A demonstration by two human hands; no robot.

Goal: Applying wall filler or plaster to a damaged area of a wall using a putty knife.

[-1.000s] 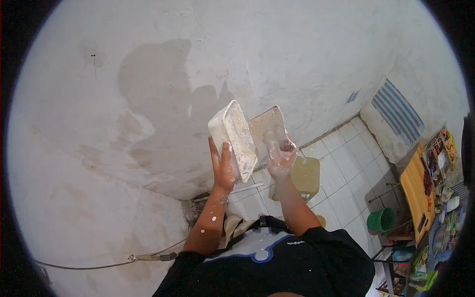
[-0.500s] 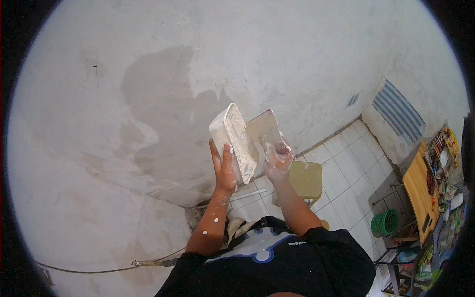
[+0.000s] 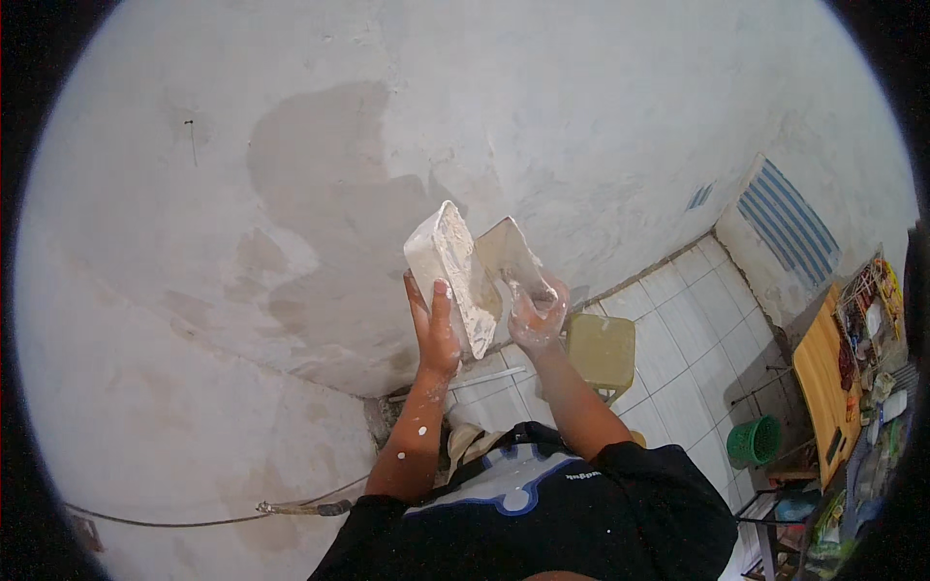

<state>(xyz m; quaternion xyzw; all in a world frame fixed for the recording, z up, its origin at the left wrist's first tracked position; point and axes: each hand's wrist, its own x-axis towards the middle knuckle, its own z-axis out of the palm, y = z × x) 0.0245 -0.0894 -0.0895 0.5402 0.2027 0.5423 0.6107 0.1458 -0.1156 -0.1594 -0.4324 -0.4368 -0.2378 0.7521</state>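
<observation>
My left hand [image 3: 438, 327] grips a white rectangular tub [image 3: 426, 244] from below and the side, its thumb against the wall. Thick off-white paste [image 3: 467, 276] coats the tub's inside and rim. In my right hand [image 3: 538, 315] is a flat, pale plaster scraper [image 3: 508, 252], its broad blade pointing up beside the tub's right rim. Whether blade and rim touch, I cannot tell. White smears cover the right fingers, and white spots dot my left forearm.
Ahead is a whitish wall [image 3: 581, 107] with a darker patch [image 3: 320, 145]. An olive stool [image 3: 601, 351] stands on white floor tiles [image 3: 668, 329]. To the right are a green basket [image 3: 753, 441] and a wooden board [image 3: 823, 378] beside clutter. A cable [image 3: 174, 524] runs along the lower left.
The scraper and my right hand have shifted slightly left, nearer the tub. The tub has moved a little left too. My view has shifted slightly.
</observation>
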